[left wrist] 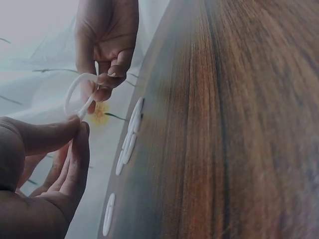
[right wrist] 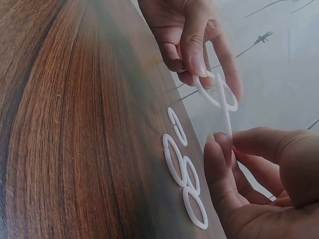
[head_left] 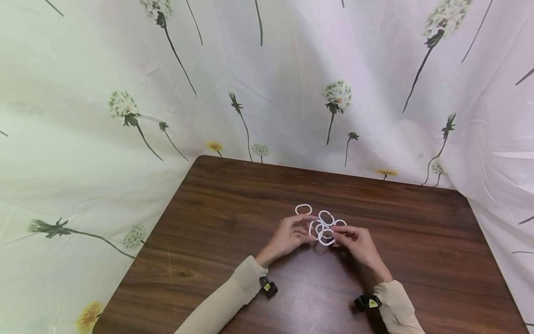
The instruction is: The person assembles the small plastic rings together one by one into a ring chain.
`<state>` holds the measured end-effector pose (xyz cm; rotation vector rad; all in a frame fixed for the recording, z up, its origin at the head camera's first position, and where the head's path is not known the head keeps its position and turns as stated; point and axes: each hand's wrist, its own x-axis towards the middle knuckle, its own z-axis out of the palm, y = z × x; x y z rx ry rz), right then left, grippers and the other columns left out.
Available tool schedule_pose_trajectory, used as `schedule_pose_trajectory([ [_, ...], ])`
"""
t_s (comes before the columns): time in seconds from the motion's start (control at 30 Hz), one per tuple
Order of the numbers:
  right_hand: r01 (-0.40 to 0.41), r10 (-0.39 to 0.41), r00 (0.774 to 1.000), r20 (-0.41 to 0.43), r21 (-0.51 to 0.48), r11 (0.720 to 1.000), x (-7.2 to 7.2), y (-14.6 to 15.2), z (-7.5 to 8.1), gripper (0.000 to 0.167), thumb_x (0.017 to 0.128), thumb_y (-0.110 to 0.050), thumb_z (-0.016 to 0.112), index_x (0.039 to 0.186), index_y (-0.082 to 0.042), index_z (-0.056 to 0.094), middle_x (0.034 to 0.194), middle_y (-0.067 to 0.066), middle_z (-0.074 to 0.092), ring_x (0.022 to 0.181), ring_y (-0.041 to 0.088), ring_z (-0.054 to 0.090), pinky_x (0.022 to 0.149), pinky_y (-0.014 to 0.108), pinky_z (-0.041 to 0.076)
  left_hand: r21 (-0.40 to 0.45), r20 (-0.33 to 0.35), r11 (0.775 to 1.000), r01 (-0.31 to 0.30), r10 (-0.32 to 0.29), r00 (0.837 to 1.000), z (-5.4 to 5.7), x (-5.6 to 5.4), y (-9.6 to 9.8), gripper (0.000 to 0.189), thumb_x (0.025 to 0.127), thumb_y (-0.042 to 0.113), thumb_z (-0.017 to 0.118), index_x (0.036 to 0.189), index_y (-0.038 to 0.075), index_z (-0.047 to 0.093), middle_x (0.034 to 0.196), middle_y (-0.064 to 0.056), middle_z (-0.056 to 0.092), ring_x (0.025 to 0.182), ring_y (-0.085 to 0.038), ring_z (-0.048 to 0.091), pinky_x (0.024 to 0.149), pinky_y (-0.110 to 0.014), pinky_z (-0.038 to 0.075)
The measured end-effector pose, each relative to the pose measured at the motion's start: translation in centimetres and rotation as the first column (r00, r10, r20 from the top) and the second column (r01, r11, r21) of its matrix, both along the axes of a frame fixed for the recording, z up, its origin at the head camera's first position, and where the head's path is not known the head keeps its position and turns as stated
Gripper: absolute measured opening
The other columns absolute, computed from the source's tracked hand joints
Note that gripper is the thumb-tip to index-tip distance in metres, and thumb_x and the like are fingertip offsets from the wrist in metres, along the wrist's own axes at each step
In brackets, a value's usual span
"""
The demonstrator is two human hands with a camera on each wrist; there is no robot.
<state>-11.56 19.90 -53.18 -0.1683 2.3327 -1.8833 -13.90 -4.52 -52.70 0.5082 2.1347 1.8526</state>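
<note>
Over the table, my left hand (head_left: 288, 237) pinches a white oval plastic ring (right wrist: 203, 93) between thumb and fingertips. Facing it, my right hand (head_left: 360, 246) holds a second white ring (right wrist: 225, 119) by its lower end, with the thumb and index finger. The two held rings cross each other in the right wrist view, raised above the tabletop. Beyond the hands, several similar rings lie flat on the wood, among them one ring (right wrist: 203, 226) at the near end of a touching group. A single ring (head_left: 303, 214) sits apart, beyond the left fingertips.
The dark wood-grain table (head_left: 233, 199) has rounded far corners. Behind it hangs a pale cloth (head_left: 288, 93) printed with dandelions. A black wrist strap (head_left: 268, 287) is on the left wrist, and another black strap (head_left: 367, 303) is on the right.
</note>
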Motion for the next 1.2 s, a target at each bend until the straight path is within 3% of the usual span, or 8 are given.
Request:
schedule_pose_trajectory([
  [0.23, -0.009, 0.008, 0.999, 0.042, 0.019, 1.0, -0.05, -0.02, -0.22, 0.027, 0.098, 0.002, 0.067, 0.119, 0.018, 0.068, 0.109, 0.038, 0.072, 0.07, 0.004, 0.073, 0.068, 0.025, 0.063, 0.01, 0.012, 1.0, 0.021, -0.021, 1.0, -0.07, 0.2, 0.05, 0.056, 0.085, -0.008, 0.08, 0.137, 0.004, 0.065, 0.108, -0.033, 0.071, 0.088, -0.033, 0.074, 0.076, -0.039, 0.065],
  [0.5, -0.006, 0.006, 0.999, 0.031, 0.0, 1.0, -0.17, -0.03, -0.16, 0.028, 0.098, 0.002, 0.066, 0.12, 0.019, 0.066, 0.107, 0.036, 0.073, 0.072, 0.005, 0.074, 0.071, 0.029, 0.065, 0.015, 0.014, 0.999, 0.039, -0.039, 0.999, -0.12, 0.33, 0.15, 0.056, 0.084, -0.011, 0.079, 0.137, 0.004, 0.065, 0.104, -0.033, 0.07, 0.084, -0.026, 0.073, 0.07, -0.017, 0.059],
  [0.67, 0.009, -0.009, 1.0, 0.004, -0.033, 0.999, -0.24, 0.01, -0.07, 0.028, 0.098, 0.003, 0.066, 0.12, 0.02, 0.064, 0.1, 0.026, 0.076, 0.072, 0.005, 0.073, 0.071, 0.029, 0.065, -0.004, 0.009, 0.999, 0.043, -0.043, 0.999, -0.21, 0.44, 0.13, 0.056, 0.084, -0.011, 0.079, 0.136, 0.005, 0.066, 0.102, -0.032, 0.071, 0.084, -0.025, 0.073, 0.072, -0.018, 0.06],
  [0.83, 0.035, -0.036, 0.999, -0.017, -0.06, 0.998, -0.31, 0.05, 0.13, 0.027, 0.098, 0.004, 0.066, 0.12, 0.02, 0.063, 0.095, 0.017, 0.076, 0.074, 0.004, 0.073, 0.071, 0.029, 0.066, -0.056, -0.047, 0.997, 0.055, -0.058, 0.997, -0.3, 0.43, 0.01, 0.054, 0.083, -0.009, 0.08, 0.134, 0.007, 0.068, 0.103, -0.031, 0.071, 0.083, -0.022, 0.073, 0.076, -0.02, 0.061],
  [1.03, 0.053, -0.055, 0.998, -0.033, -0.057, 0.997, -0.18, 0.06, 0.45, 0.029, 0.098, 0.002, 0.067, 0.121, 0.02, 0.063, 0.095, 0.019, 0.075, 0.074, 0.005, 0.073, 0.072, 0.033, 0.066, -0.07, -0.083, 0.994, 0.087, -0.092, 0.992, -0.41, 0.47, -0.14, 0.052, 0.085, -0.009, 0.078, 0.134, 0.007, 0.069, 0.105, -0.03, 0.07, 0.083, -0.019, 0.071, 0.076, -0.019, 0.06],
  [1.2, 0.068, -0.071, 0.997, -0.038, -0.066, 0.996, -0.12, 0.09, 0.57, 0.03, 0.098, 0.002, 0.068, 0.12, 0.02, 0.062, 0.095, 0.019, 0.076, 0.074, 0.007, 0.074, 0.071, 0.035, 0.066, -0.08, -0.103, 0.991, 0.107, -0.115, 0.988, -0.49, 0.58, -0.1, 0.044, 0.091, -0.006, 0.074, 0.133, 0.005, 0.069, 0.105, -0.025, 0.073, 0.084, -0.023, 0.073, 0.075, -0.018, 0.059],
])
